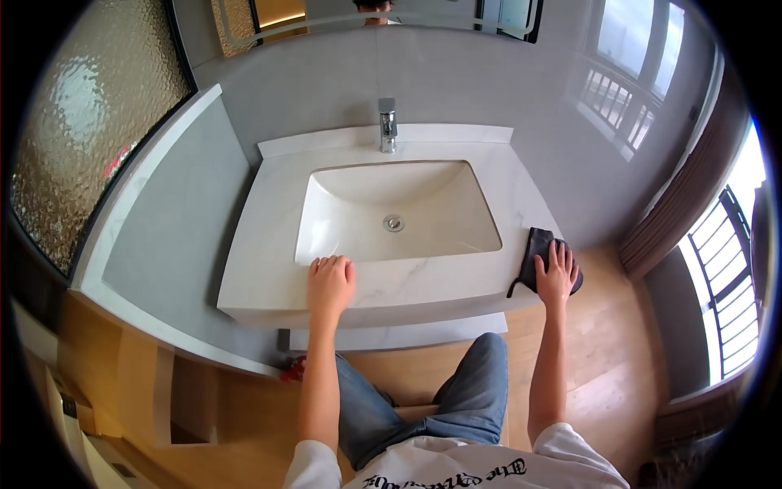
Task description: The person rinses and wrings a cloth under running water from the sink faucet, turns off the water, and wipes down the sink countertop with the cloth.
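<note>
My left hand (331,284) rests on the front edge of the white marble counter (423,281), just below the sink's lower left corner. Its fingers are curled down and together, and nothing shows in them. My right hand (556,273) lies with fingers spread on a black cloth or pouch (529,259) at the counter's right front corner. A thin black strap hangs from the cloth's left side. Between and beyond my hands is the white rectangular sink (358,212) with a round metal drain (393,222).
A chrome faucet (388,126) stands behind the sink, under a mirror (440,16). A low grey partition (171,212) with a white top is on the left, beside textured glass. A brown curtain (688,196) and a window with railings are at right.
</note>
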A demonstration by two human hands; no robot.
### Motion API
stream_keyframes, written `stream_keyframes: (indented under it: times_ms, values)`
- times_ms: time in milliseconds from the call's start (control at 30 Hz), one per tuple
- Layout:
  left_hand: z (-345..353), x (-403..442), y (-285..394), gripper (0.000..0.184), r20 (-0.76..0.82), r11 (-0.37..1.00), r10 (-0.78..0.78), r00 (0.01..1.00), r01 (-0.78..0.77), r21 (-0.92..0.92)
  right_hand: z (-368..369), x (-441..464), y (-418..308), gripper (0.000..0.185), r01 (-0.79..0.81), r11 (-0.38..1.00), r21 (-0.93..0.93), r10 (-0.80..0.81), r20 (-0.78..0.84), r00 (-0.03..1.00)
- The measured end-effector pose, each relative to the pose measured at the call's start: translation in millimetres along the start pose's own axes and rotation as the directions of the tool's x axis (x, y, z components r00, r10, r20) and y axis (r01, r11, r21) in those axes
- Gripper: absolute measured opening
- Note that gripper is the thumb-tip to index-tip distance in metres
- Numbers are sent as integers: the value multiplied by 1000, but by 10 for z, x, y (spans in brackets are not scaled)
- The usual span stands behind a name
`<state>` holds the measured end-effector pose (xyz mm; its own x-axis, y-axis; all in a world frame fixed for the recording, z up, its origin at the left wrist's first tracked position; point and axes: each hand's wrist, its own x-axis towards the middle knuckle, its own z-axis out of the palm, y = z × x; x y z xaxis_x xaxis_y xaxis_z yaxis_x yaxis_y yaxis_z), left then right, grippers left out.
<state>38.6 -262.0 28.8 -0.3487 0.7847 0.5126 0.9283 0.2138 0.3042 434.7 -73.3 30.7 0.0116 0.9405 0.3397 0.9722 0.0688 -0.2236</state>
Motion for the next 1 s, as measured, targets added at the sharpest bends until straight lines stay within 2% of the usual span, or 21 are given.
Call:
stream_keyframes:
  times_ms: [67,133,167,200,300,333,367,400,433,467,533,600,667,700,733,767,800,867,900,933,1000]
  values:
    - [-7,-1,30,15,6,1000,-22,1000,22,7,3,-165,-288,61,54,998,-25,-54,12,998]
    - [3,18,31,15,6,999,-35,999,34,16,40,-468,-703,59,272,962,21,-271,-58,961]
    - [24,16,19,16,3,999,-33,999,33,32,61,-674,-961,59,409,910,61,-397,-148,906]
    - [41,12,9,17,1,998,-31,1000,31,49,-21,-895,-1276,60,497,859,123,-476,-165,864]
    - [32,21,-16,19,19,999,-13,1000,12,44,-114,-1474,-2095,63,666,655,356,-661,-158,734]
    - [31,27,-29,19,18,998,-10,1000,9,55,-70,-1613,-2283,64,720,584,375,-722,-166,672]
    - [33,29,-44,20,-49,961,-138,989,122,-248,-88,-1723,-2438,65,740,545,394,-756,-151,637]
    - [11,29,-57,22,-73,823,-277,958,197,-533,-95,-1775,-2522,65,746,542,387,-762,-149,631]
    - [-33,21,-94,18,-65,674,-344,937,198,-712,-93,-1771,-2537,65,748,530,399,-768,-148,623]
    - [-60,-21,-98,18,-69,681,-338,939,193,-706,-91,-1753,-2530,65,750,520,409,-774,-147,616]
    - [-207,-118,64,16,-365,886,-311,878,129,-445,-96,-1686,-2468,62,751,476,458,-780,-175,601]
    - [-338,-225,381,18,-374,927,-191,907,41,-372,-70,-1572,-2370,58,752,430,500,-791,-193,581]
    - [-352,-317,652,22,-291,942,-9,957,-90,-325,-23,-1342,-2298,48,559,274,782,-766,-174,619]
    - [-316,-362,779,26,-251,979,9,968,-60,-197,-113,-1237,-2221,40,492,268,828,-683,-196,704]
    - [-270,-411,880,31,-209,997,18,978,-32,-65,-171,-1111,-2101,38,450,322,833,-629,-168,759]
    - [-176,-457,905,46,-98,1000,-13,995,12,-9,-147,-941,-1951,36,471,401,786,-595,-167,786]
    - [-94,-454,955,46,-106,1000,-23,994,22,-8,-96,-806,-1796,35,444,466,765,-505,-182,844]
    - [76,-396,1092,55,-58,986,-12,998,22,168,53,-494,-1463,39,436,647,625,-426,-177,887]
    - [193,-338,1165,58,-55,988,3,998,5,153,125,-390,-1342,39,401,753,521,-402,-118,908]
    - [269,-267,1264,62,-49,990,16,999,-9,140,138,-356,-1349,39,412,745,524,-416,-118,902]
    - [371,-118,1439,61,43,996,25,999,-29,90,183,-361,-1403,43,436,862,260,-436,-60,898]
